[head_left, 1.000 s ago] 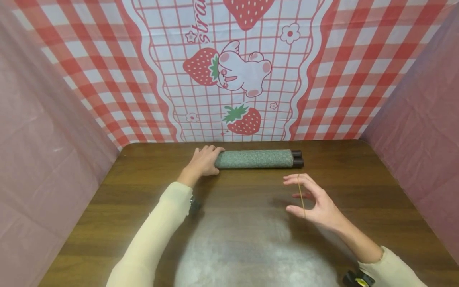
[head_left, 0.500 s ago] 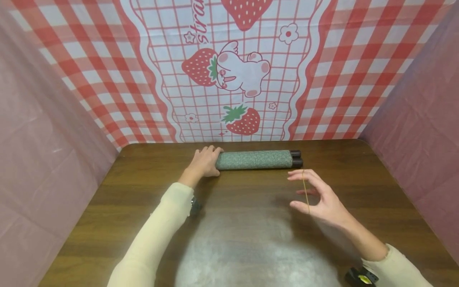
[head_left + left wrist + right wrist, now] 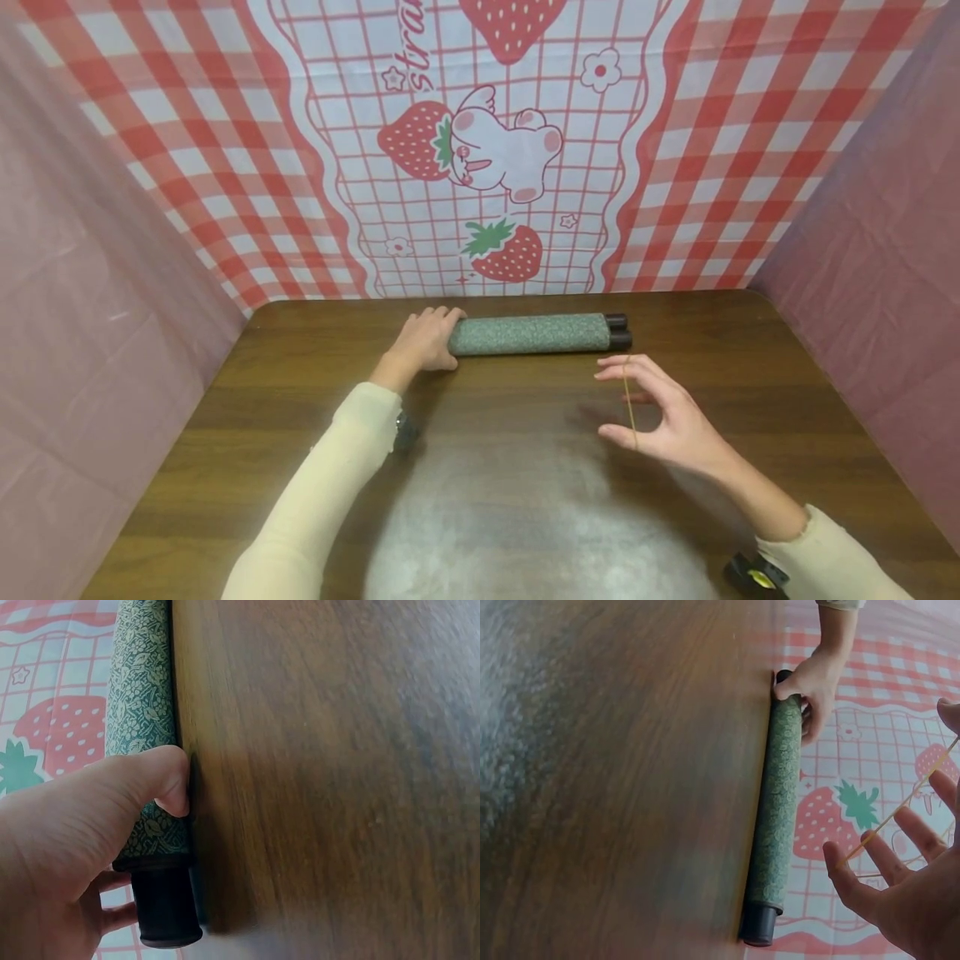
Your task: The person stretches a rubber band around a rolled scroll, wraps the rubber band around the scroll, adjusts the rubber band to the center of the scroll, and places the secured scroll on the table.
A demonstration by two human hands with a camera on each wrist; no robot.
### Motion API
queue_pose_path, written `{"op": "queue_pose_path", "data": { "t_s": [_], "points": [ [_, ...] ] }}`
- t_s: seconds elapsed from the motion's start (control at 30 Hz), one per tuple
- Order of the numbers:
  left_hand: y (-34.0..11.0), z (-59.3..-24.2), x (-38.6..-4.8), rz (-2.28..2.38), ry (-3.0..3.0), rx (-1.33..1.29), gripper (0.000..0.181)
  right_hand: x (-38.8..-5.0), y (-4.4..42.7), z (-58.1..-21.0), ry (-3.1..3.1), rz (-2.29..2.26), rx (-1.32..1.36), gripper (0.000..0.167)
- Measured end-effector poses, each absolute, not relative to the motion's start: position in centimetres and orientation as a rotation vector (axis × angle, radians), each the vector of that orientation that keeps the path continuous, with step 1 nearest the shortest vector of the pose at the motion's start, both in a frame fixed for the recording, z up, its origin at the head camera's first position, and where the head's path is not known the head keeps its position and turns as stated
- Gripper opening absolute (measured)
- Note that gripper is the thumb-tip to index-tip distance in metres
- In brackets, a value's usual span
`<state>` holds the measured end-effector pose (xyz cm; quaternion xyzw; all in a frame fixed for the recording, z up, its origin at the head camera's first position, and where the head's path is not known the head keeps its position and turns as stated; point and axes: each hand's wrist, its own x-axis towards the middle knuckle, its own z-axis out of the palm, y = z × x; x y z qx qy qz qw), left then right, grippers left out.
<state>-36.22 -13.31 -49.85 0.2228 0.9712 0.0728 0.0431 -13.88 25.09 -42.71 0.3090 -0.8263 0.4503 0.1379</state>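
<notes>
A rolled scroll (image 3: 532,334) in green leaf-patterned cloth lies crosswise near the table's far edge, with two dark roller ends showing at its right. My left hand (image 3: 426,340) grips its left end. In the left wrist view the thumb lies over the patterned cloth (image 3: 140,682), just above a black end knob (image 3: 166,907). Lower right of the scroll, apart from it, my right hand (image 3: 667,417) hovers above the table with fingers spread. A thin tan rubber band (image 3: 630,404) is stretched between its fingers and thumb; the right wrist view shows the band (image 3: 892,815) looped across several fingers.
The brown wooden table (image 3: 495,500) has a shiny reflection at its front. Behind it hangs a red-and-white checked cloth (image 3: 720,142) with strawberry prints. Pink curtains (image 3: 82,333) stand at both sides.
My right hand shifts slightly right and then back left, with the rubber band still stretched on it. The left hand and the scroll stay nearly in place.
</notes>
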Motion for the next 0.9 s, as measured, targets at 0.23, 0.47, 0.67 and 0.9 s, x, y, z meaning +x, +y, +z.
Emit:
{"op": "queue_pose_path", "data": {
  "t_s": [0.23,0.47,0.67,0.9],
  "points": [
    [-13.9,-51.1,-37.3,0.151,3.006,0.762,0.102,-13.9,25.2,-42.8,-2.394,1.288,0.891,0.072],
    [-14.1,-50.5,-36.9,0.144,2.999,0.771,0.100,-13.9,25.1,-42.9,-2.398,1.295,0.881,0.071],
    [-13.9,-49.5,-36.0,0.144,3.019,0.782,0.099,-14.0,25.1,-43.1,-2.403,1.291,0.879,0.071],
    [-13.5,-47.0,-33.9,0.058,3.074,0.798,0.084,-14.1,25.2,-43.1,-2.396,1.311,0.884,0.071]
  ]
}}
